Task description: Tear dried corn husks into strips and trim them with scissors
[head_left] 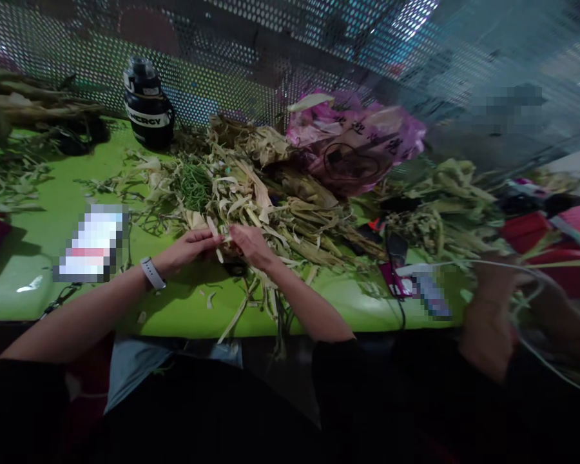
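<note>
Here, a thin pale husk strip (214, 237) sits between both hands, up against the fingertips, over the green tabletop (174, 309). Left hand (193, 248), white watch on wrist: fingers together, pinched on strip. Right hand (251, 245): fingers curled in close beside it; exact grip can't be told. Beyond: heap of dry tan-green husks and stalks (280, 212), black lettered bottle (149, 106), crinkled pink printed plastic bag (357, 142). Far right, another person's blurred hand (500, 277).
</note>
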### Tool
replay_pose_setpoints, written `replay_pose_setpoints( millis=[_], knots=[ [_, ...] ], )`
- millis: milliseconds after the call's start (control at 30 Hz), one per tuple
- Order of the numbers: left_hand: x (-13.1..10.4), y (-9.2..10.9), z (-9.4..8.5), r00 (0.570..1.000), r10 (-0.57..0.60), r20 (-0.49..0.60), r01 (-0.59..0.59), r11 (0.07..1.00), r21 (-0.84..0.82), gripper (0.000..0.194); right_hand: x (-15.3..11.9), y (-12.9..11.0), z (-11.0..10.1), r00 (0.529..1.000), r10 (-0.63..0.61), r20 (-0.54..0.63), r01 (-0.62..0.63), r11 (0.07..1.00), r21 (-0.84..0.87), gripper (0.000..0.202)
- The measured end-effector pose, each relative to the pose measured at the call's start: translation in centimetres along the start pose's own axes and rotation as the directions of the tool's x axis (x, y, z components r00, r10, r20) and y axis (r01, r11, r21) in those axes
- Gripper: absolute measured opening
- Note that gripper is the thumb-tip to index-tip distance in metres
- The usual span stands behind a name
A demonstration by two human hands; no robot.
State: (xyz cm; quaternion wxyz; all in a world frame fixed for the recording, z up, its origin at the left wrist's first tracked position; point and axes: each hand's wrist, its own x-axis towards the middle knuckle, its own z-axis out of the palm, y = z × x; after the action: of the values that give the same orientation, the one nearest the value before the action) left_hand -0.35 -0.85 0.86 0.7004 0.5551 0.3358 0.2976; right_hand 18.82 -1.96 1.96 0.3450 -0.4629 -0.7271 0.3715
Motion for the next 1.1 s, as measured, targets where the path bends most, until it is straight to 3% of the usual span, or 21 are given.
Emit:
replay_pose_setpoints(
  millis=[133,233,333,467,633,767,833,933,1000,1100],
  knots=[
    [0.3,-0.1,-0.5,0.997,0.047,-0.068,-0.047,0.999,-0.006,0.037,0.0,0.5,0.8,1.000,0.008,-0.015,-0.007,0.998,0.062,0.056],
    [0.3,0.1,-0.5,0.996,0.094,-0.008,-0.093,0.992,0.081,0.039,0.0,0.8,1.7,0.993,0.111,-0.037,-0.098,0.963,0.251,0.054],
    [0.2,0.4,-0.3,0.992,0.103,0.069,-0.110,0.987,0.119,0.039,0.1,1.0,1.9,0.987,0.152,-0.051,-0.130,0.943,0.305,0.054],
    [0.1,0.7,0.2,0.990,0.111,0.091,-0.121,0.986,0.117,0.038,0.2,1.1,1.2,0.997,0.051,-0.057,-0.038,0.976,0.213,0.052],
    [0.3,0.0,-0.1,0.994,0.108,0.002,-0.107,0.990,0.086,0.035,0.3,0.8,0.0,0.997,-0.027,-0.071,0.032,0.996,0.081,0.053],
    [0.8,-0.5,-0.4,0.994,0.093,-0.053,-0.092,0.996,0.020,0.037,2.5,1.4,-2.8,0.969,-0.135,-0.206,0.088,0.971,-0.221,0.044],
    [0.9,-0.5,-0.3,0.994,0.099,-0.052,-0.098,0.995,0.022,0.038,4.8,2.3,-5.1,0.958,-0.170,-0.232,0.048,0.889,-0.455,0.043],
    [1.0,-0.5,-0.2,0.993,0.102,-0.053,-0.100,0.994,0.038,0.039,8.7,4.7,-9.2,0.938,-0.104,-0.330,-0.192,0.636,-0.747,0.046],
    [0.9,-0.4,-0.1,0.995,0.079,-0.064,-0.075,0.995,0.064,0.038,11.1,6.7,-11.7,0.918,-0.065,-0.391,-0.323,0.449,-0.833,0.050],
    [0.8,-0.3,-0.3,0.997,0.045,-0.066,-0.038,0.993,0.113,0.036,13.5,9.6,-14.8,0.923,-0.019,-0.385,-0.367,0.265,-0.892,0.055]
  ],
)
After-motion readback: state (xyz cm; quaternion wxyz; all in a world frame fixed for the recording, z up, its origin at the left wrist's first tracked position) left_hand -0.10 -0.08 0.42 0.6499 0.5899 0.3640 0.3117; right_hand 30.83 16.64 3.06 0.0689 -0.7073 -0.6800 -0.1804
